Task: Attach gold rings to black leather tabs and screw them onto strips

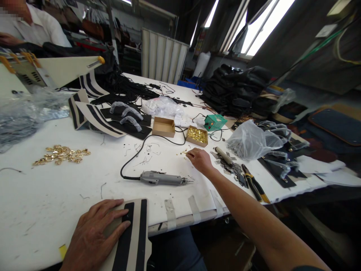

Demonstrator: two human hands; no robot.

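My left hand (pixel 97 233) lies with fingers spread on a beige panel with black stripes (pixel 134 233) at the table's front edge. Farther out, my right hand (pixel 199 158) has its fingertips pinched together at a few tiny gold pieces (pixel 182 153) on the white table; whatever is between them is too small to make out. Just beyond that hand is a small cardboard box of gold parts (pixel 197 136). A grey electric screwdriver (pixel 162 178) lies between my hands, its bit pointing right and its black cord running back.
An open cardboard box (pixel 163 127), a green power unit (pixel 215 122) and a clear bag (pixel 252 140) stand farther back. Pliers (pixel 255 183) and metal plates (pixel 238 174) lie right, gold rings (pixel 62 154) left. A person (pixel 34 26) is at the back left.
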